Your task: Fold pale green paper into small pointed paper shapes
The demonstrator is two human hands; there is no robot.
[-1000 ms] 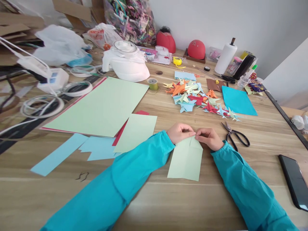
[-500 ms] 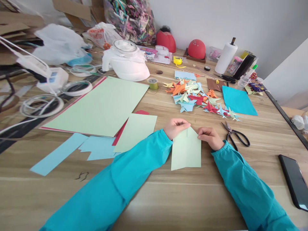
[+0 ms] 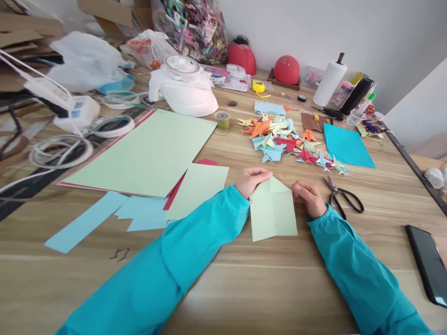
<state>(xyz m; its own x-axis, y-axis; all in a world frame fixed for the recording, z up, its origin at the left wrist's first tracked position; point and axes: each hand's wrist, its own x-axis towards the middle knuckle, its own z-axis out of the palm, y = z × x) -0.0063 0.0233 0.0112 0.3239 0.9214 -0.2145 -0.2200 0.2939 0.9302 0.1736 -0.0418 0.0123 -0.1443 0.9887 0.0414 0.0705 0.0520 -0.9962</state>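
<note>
A pale green sheet of paper [image 3: 275, 216] has its top corners angled to a peak, with creases running down and across it. My left hand [image 3: 249, 181] is closed, pinching the sheet at its upper left edge between thumb and fingers. At the right corner of the sheet, my right hand [image 3: 309, 197] has its fingers curled together against the edge; the exact grip is partly hidden. Black-handled scissors [image 3: 340, 193] lie partly open just right of my right hand. Another pale green piece [image 3: 200, 190] rests left of my left hand.
Folded paper figures [image 3: 279, 137] lie in a heap beyond my hands, beside a turquoise sheet [image 3: 349, 144]. Large green sheets [image 3: 146, 153] and blue offcuts [image 3: 87, 223] are at left. A phone [image 3: 428, 263] lies at right. A thread spool [image 3: 222, 121] stands behind.
The sheet has tilted slightly, and a crosswise crease now shows near its peak. My right hand has moved a little to the right; my left hand keeps its pinch.
</note>
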